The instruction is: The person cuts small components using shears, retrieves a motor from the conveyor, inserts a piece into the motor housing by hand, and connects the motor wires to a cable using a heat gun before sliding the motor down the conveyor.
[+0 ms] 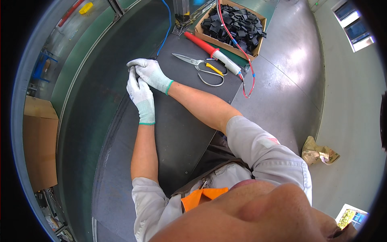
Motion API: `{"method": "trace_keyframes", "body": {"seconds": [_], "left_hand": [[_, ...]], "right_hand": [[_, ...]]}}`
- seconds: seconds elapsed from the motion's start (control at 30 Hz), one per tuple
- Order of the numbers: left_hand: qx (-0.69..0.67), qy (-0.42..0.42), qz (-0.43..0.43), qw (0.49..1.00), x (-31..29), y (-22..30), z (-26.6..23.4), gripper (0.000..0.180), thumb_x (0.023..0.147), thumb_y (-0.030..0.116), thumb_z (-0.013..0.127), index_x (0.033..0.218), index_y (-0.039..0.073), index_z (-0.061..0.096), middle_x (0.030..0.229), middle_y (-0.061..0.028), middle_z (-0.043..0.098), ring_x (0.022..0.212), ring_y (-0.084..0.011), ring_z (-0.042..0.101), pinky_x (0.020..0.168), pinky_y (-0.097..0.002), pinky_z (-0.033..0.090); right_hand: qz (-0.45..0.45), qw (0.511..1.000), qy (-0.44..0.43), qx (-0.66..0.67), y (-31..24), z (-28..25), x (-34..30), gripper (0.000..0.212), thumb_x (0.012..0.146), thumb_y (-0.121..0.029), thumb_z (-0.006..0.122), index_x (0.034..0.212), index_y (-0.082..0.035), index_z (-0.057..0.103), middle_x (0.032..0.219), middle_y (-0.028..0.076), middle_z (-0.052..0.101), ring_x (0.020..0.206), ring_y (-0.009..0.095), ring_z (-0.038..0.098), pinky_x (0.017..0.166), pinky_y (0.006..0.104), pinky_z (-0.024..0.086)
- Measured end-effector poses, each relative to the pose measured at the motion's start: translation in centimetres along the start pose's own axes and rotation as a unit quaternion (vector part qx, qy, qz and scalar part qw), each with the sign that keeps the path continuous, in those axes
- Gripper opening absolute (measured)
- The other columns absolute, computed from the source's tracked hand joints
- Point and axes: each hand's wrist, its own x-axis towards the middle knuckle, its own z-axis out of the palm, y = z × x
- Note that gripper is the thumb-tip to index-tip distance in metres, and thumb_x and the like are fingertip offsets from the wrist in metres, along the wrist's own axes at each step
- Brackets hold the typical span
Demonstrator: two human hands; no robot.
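Nearest the camera, part of the wearer's own head (274, 209) fills the lower edge, with an orange cloth (201, 197) at the collar. Beyond it, a dark grey flat-topped bench (177, 121) carries a pair of silver metal scissors (196, 62) with large looped handles, one wrapped in yellow; take these as the landmark.

Both hands wear white knitted gloves with green cuffs and meet on the person's left of the scissors. The right hand (150, 73) is the nearer one, and the left hand (139, 92) lies farther off and closer to the person's body. The scissors are well apart from the fingers of both hands, lying to their right. Their long axis slants: the pointed tip aims away and leftward, passing beyond the right hand, while the loops lie rightward and nearer the body.

The fingers of the two hands touch, the right hand's bent over the left hand's tips; whether something small is pinched between them cannot be told.

Left of the scissors' tip, a thin blue cord (170, 24) ends just beside the right hand. Just beyond the scissors' loops lies a red-and-white cylindrical tool with wires (213, 51); farther beyond them sits a brown cardboard tray (198, 30) heaped with flat black pieces (234, 26).
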Motion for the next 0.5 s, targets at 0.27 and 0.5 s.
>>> {"method": "trace_keyframes", "body": {"seconds": [0.27, 0.5], "left_hand": [[0.001, 0.003, -0.002, 1.0, -0.04, 0.12, -0.18, 0.045, 0.101, 0.01, 0.049, 0.143, -0.006, 0.051, 0.146, -0.0187, 0.055, 0.135, -0.028, 0.052, 0.114, -0.0376, 0.039], [0.004, 0.007, 0.002, 1.0, -0.08, -0.25, -0.14, 0.045, 0.1, 0.008, 0.049, 0.143, -0.006, 0.052, 0.145, -0.0185, 0.056, 0.134, -0.0275, 0.053, 0.114, -0.0372, 0.039]], "right_hand": [[0.008, 1.0, -0.008, 0.009, 0.04, 0.11, -0.02, 0.035, 0.092, 0.003, 0.048, 0.114, -0.003, 0.073, 0.107, 0.009, 0.075, 0.1, 0.015, 0.071, 0.093, 0.0287, 0.056], [0.01, 1.0, -0.007, -0.009, -0.23, 0.17, -0.16, 0.035, 0.092, 0.004, 0.048, 0.115, -0.003, 0.073, 0.108, 0.009, 0.075, 0.101, 0.015, 0.071, 0.093, 0.0281, 0.056]]}}
